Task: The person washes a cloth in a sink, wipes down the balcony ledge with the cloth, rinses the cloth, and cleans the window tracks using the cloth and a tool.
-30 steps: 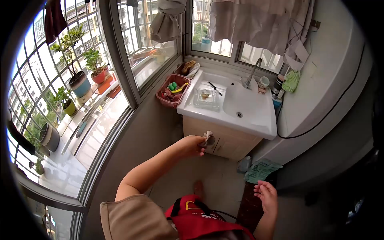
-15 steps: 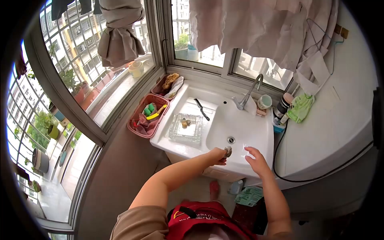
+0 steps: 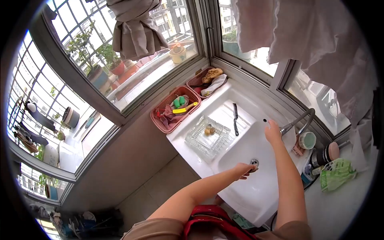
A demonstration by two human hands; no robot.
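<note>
My left hand (image 3: 244, 171) is closed around a small grey-brown lump (image 3: 253, 169), held over the sink basin (image 3: 240, 154) near the drain; its kind is unclear. At the back of the basin, my right hand (image 3: 273, 132) is at the faucet (image 3: 286, 129), its fingers closed over the handle, which the hand hides. A clear ridged glass dish (image 3: 196, 138) rests on the sink's left ledge, with a few small brown lumps (image 3: 209, 129) in it. Beside the dish lies a knife with a black handle (image 3: 235, 119).
Left of the sink stands a pink basket (image 3: 160, 125) with cloths and a yellow-handled tool (image 3: 185, 108); another basket (image 3: 192, 83) sits behind it. To the right are a cup (image 3: 307, 141), bottles (image 3: 320, 155) and a green plastic bag (image 3: 337, 175). Windows border the corner.
My right hand has moved from over the basin's front edge to the faucet. My left hand, still closed on the lump, is now nearer the drain. The view has turned and moved closer.
</note>
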